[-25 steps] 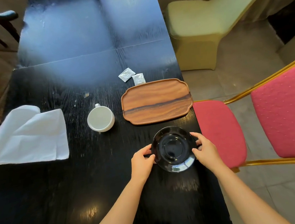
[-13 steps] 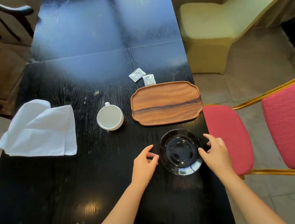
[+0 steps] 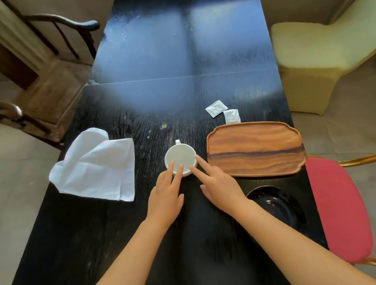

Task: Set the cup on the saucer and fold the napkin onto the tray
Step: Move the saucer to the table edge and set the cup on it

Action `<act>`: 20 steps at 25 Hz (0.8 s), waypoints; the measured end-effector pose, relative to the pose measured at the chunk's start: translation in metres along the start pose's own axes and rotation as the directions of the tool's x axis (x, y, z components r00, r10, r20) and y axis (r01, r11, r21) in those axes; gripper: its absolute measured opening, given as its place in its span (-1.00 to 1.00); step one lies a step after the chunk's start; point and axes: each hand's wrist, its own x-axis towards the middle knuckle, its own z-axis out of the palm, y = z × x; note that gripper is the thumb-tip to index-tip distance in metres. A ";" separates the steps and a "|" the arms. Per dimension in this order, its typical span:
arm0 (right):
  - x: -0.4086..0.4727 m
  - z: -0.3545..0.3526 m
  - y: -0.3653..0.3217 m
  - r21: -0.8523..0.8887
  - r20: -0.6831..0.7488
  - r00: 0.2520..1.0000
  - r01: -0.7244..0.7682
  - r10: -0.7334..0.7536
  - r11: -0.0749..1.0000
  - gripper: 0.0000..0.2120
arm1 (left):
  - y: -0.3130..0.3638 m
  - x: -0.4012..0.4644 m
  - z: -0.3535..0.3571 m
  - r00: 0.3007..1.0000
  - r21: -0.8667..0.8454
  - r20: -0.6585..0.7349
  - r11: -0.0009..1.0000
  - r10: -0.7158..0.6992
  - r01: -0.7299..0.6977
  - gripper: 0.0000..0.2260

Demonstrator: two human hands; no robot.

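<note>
A white cup stands upright on the black table, its handle pointing away from me. My left hand and my right hand reach to its near rim with fingers spread, the fingertips over or at the rim; neither grips it. The black saucer lies near the table's right edge, partly behind my right forearm. A wooden tray sits bare to the right of the cup. A crumpled white napkin lies at the left edge.
Two small white sachets lie just beyond the tray. A red-cushioned chair stands close on the right, a cream-covered chair farther back right, and a dark wooden chair on the left.
Both hands have let go of the saucer and moved forward and left to the cup. The saucer stays near the right edge. The camera has shifted left.
</note>
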 end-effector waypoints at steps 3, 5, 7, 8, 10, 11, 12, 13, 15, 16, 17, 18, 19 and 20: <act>0.026 0.016 0.000 -0.058 0.033 0.997 0.066 -0.065 0.996 -0.43 | -0.008 0.013 0.000 0.998 0.003 0.062 1.000 0.009 -0.009 -0.38; 0.038 0.019 0.002 -0.071 0.039 0.995 0.094 -0.092 0.993 -0.63 | -0.013 0.016 0.003 0.998 -0.059 0.054 0.998 0.007 -0.004 -0.44; 0.045 0.016 0.003 -0.136 0.059 0.987 0.154 -0.147 0.979 -0.73 | -0.017 0.016 0.005 0.999 -0.131 0.043 0.991 0.020 -0.014 -0.50; 0.048 0.014 0.003 -0.173 0.058 0.982 0.189 -0.182 0.966 -0.68 | -0.018 0.015 0.006 0.999 -0.174 0.041 0.984 0.029 -0.022 -0.52; 0.050 0.009 0.004 -0.206 0.058 0.972 0.235 -0.228 0.950 -0.64 | -0.018 0.012 0.005 1.000 -0.338 0.004 0.941 0.020 -0.018 -0.57; 0.048 0.007 0.005 -0.211 0.051 0.965 0.261 -0.256 0.942 -0.64 | -0.018 0.010 0.004 0.998 -0.463 -0.052 0.886 -0.033 0.005 -0.58; 0.046 0.005 0.006 -0.212 0.047 0.959 0.282 -0.279 0.936 -0.65 | -0.017 0.008 0.002 0.984 -0.594 -0.112 0.803 -0.140 0.047 -0.59; 0.043 0.002 0.007 -0.211 0.047 0.957 0.291 -0.288 0.933 -0.66 | -0.017 0.006 -0.001 0.949 -0.712 -0.124 0.692 -0.290 0.118 -0.60; 0.038 -0.003 0.011 -0.210 -0.010 0.947 0.313 -0.322 0.926 -0.70 | -0.014 0.006 -0.012 0.852 -0.895 0.097 0.329 -0.515 0.301 -0.58; 0.035 -0.004 0.013 -0.196 -0.043 0.942 0.320 -0.334 0.927 -0.72 | -0.013 0.007 -0.015 0.815 -0.921 0.271 0.109 -0.513 0.374 -0.56; 0.031 -0.007 0.013 -0.180 -0.067 0.938 0.324 -0.340 0.929 -0.75 | -0.011 0.007 -0.017 0.795 -0.902 0.401 -0.046 -0.455 0.428 -0.54; 0.026 -0.010 0.015 -0.173 -0.082 0.931 0.338 -0.355 0.925 -0.79 | -0.010 0.007 -0.020 0.796 -0.883 0.462 -0.115 -0.392 0.455 -0.52; 0.021 -0.014 0.017 -0.172 -0.083 0.923 0.359 -0.377 0.917 -0.82 | -0.008 0.007 -0.022 0.811 -0.879 0.475 -0.133 -0.341 0.458 -0.53; 0.016 -0.019 0.018 -0.174 -0.075 0.914 0.382 -0.399 0.908 -0.86 | -0.006 0.006 -0.024 0.831 -0.883 0.468 -0.129 -0.301 0.451 -0.55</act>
